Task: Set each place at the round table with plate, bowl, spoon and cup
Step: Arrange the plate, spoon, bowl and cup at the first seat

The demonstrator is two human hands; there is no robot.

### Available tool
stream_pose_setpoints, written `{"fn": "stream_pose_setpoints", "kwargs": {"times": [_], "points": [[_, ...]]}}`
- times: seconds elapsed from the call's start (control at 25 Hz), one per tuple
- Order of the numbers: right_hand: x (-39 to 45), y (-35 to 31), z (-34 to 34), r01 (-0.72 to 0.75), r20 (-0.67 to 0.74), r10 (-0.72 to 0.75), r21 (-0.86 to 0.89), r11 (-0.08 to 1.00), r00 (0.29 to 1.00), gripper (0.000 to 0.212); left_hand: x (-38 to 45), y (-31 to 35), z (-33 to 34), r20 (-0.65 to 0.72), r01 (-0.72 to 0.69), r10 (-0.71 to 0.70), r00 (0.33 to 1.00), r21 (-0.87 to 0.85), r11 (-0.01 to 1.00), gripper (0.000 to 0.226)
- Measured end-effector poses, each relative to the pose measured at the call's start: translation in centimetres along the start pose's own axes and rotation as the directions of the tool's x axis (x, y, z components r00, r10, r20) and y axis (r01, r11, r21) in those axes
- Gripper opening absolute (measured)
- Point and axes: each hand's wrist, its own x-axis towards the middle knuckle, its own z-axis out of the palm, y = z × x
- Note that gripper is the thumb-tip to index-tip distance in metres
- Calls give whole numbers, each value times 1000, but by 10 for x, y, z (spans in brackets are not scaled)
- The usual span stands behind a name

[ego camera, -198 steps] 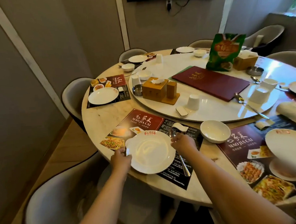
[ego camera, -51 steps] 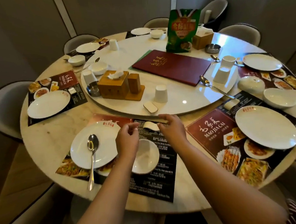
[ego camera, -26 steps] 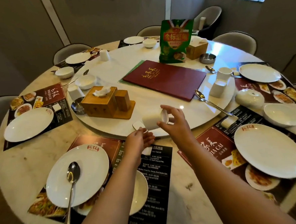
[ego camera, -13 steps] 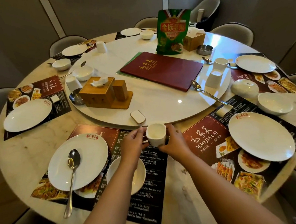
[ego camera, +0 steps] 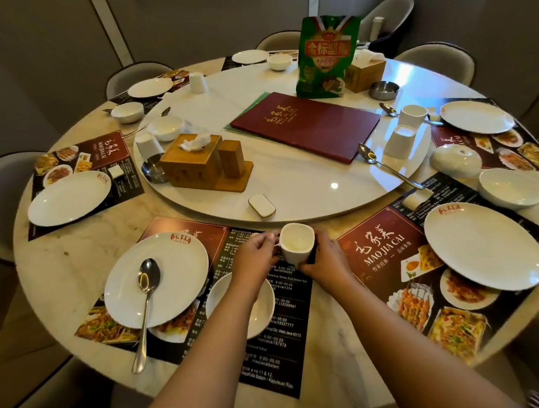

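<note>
Table: round marble table [ego camera: 85, 253], white turntable [ego camera: 292, 183], grey-walled room
Plates: six white round plates
Near setting: plate [ego camera: 156, 278], spoon [ego camera: 145, 309], bowl [ego camera: 259, 308]
Fingers: left hand [ego camera: 254, 258] and right hand [ego camera: 323, 260] clasp white square-rimmed cup [ego camera: 296, 243]

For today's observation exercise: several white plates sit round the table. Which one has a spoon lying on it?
The plate nearest the left hand, on the near-left placemat; the spoon rests across it. The other plates are bare.

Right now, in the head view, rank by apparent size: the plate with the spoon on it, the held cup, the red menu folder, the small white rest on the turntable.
1. Red menu folder
2. Plate, though it sits nearer the camera
3. Cup, held by both hands
4. White rest
</note>
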Motion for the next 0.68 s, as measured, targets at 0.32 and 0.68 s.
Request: {"fn": "stream_pose_setpoints", "kwargs": {"times": [0.32,0.68], "points": [[-118,-24,21,-5,-134,69,428,904,989,39,-85,-10,-55,-94,-57,48,994,-100,993,22],[-168,-96,87,73,104,-127,419,905,986,19,-160,-35,-149,-323,-84,6,946,-228,970,21]]}}
